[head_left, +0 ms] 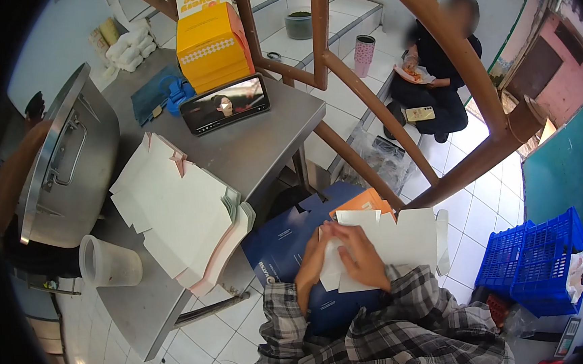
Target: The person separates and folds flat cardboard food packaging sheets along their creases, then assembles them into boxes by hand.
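A white cardboard sheet with an orange printed part (pixel 414 238) lies over dark blue printed cardboard (pixel 279 247) on the lap. My left hand (pixel 312 261) presses its fingers on a folded white flap at the sheet's left part. Against it, fingertips meeting, my right hand (pixel 362 257) is on the same flap, its fingers bent together. To the left, a stack of flat white cardboard pieces (pixel 178 203) rests on the metal table (pixel 234 133). A phone (pixel 225 104) stands tilted on that table, showing a picture.
Yellow boxes (pixel 213 49), a large metal pot (pixel 67 157) and a plastic tub (pixel 110 261) are on the table. Brown railings (pixel 360 99) rise ahead. A seated person (pixel 445 56) holds a plate of food. Blue crates (pixel 533 260) stand at the right.
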{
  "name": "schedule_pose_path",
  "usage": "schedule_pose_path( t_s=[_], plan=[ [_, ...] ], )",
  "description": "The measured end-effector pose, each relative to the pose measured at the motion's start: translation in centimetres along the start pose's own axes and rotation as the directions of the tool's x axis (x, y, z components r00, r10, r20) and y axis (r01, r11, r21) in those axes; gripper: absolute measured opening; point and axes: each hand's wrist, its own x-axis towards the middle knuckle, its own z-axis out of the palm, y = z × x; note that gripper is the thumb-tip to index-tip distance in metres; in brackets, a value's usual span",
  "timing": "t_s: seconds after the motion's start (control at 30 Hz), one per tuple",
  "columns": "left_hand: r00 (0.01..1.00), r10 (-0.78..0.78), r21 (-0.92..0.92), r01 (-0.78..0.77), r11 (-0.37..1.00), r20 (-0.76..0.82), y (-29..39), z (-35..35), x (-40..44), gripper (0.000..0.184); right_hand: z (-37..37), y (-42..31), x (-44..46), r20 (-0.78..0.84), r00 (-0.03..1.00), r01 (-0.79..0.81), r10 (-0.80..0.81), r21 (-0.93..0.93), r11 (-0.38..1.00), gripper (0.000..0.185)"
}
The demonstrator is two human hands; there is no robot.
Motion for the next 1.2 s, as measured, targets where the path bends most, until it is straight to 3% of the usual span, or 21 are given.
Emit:
schedule_pose_path(
  t_s=[0.03, 0.13, 0.17, 0.23, 0.27, 0.3, 0.33, 0.43, 0.53, 0.63, 0.67, 0.73, 0.83, 0.93, 1.03, 1.13, 1.2],
  plan=[
    [0.997, 0.045, 0.145, -0.034, 0.989, -0.069, 0.0, 0.4, 0.0, 0.050, -0.4, 0.3, 0.3, -0.006, 0.999, -0.039, 0.041, 0.166, 0.985, 0.059],
    [0.951, 0.302, 0.488, -0.234, 0.841, -0.064, 0.7, 1.7, -0.9, 0.043, -4.0, 2.8, 1.7, 0.214, 0.972, -0.190, 0.096, 0.480, 0.856, 0.062],
    [0.946, 0.324, 0.477, -0.277, 0.834, -0.018, 0.6, 1.5, -1.0, 0.050, -4.4, 3.3, 1.9, 0.161, 0.980, -0.189, 0.117, 0.568, 0.801, 0.066],
    [0.927, 0.375, 0.435, -0.338, 0.835, 0.000, 0.2, 1.4, -1.0, 0.049, -6.7, 1.1, 3.1, 0.101, 0.990, -0.118, 0.101, 0.177, 0.977, 0.071],
    [0.918, 0.398, 0.412, -0.364, 0.835, 0.005, 0.1, 1.5, -1.0, 0.048, -7.8, 0.3, 3.9, 0.076, 0.993, -0.085, 0.087, -0.036, 0.996, 0.073],
    [0.916, 0.401, 0.422, -0.366, 0.829, 0.007, 0.1, 1.5, -1.1, 0.047, -8.5, 0.1, 4.4, 0.109, 0.992, -0.058, 0.060, -0.021, 0.998, 0.078],
    [0.915, 0.402, 0.433, -0.367, 0.824, 0.009, 0.2, 1.4, -1.2, 0.046, -9.1, 0.4, 4.9, 0.250, 0.967, -0.059, 0.052, 0.020, 0.998, 0.077],
    [0.922, 0.387, 0.436, -0.357, 0.826, 0.021, 0.2, 1.4, -1.6, 0.044, -10.1, 2.6, 6.6, 0.592, 0.805, -0.031, -0.031, 0.095, 0.995, 0.074],
    [0.907, 0.420, 0.525, -0.370, 0.766, 0.025, 0.5, 1.6, -1.5, 0.036, -10.0, 3.0, 7.8, 0.764, 0.630, -0.150, 0.140, -0.057, 0.987, 0.069],
    [0.857, 0.516, 0.528, -0.444, 0.724, 0.013, -0.4, 0.9, -0.5, 0.027, -9.7, 2.1, 7.6, 0.727, 0.671, -0.061, 0.145, -0.141, 0.988, 0.066],
    [0.836, 0.549, 0.507, -0.476, 0.719, 0.006, -0.9, 0.4, -0.1, 0.026, -9.2, 2.1, 7.0, 0.663, 0.723, -0.012, 0.195, -0.269, 0.963, 0.063],
    [0.875, 0.476, 0.513, -0.371, 0.774, -0.084, -1.6, 0.2, -0.1, 0.029, -7.6, 1.8, 5.1, 0.516, 0.815, 0.051, 0.264, -0.518, 0.854, 0.058],
    [0.909, 0.382, 0.476, -0.266, 0.838, -0.166, -1.9, 0.1, -0.1, 0.036, -6.1, -1.2, 3.6, 0.368, 0.813, -0.114, 0.452, -0.661, 0.742, 0.061],
    [0.927, 0.327, 0.457, -0.214, 0.863, -0.183, -1.8, 0.1, -0.2, 0.039, -3.9, 0.2, 0.6, 0.151, 0.981, 0.011, 0.125, -0.680, 0.733, 0.064],
    [0.921, 0.333, 0.440, -0.217, 0.871, -0.204, -2.4, 0.1, 0.0, 0.040, -1.5, 1.7, -0.6, -0.037, 0.993, 0.056, -0.114, -0.696, 0.716, 0.065],
    [0.916, 0.335, 0.431, -0.217, 0.876, -0.220, -2.5, 0.0, -0.2, 0.039, -0.2, 2.8, -1.2, -0.063, 0.988, 0.051, -0.143, -0.737, 0.674, 0.063],
    [0.913, 0.352, 0.406, -0.248, 0.880, -0.206, -2.4, -0.1, -0.4, 0.037, 0.3, 1.3, -2.0, -0.081, 0.994, 0.001, -0.073, -0.662, 0.749, 0.066]
  ],
)
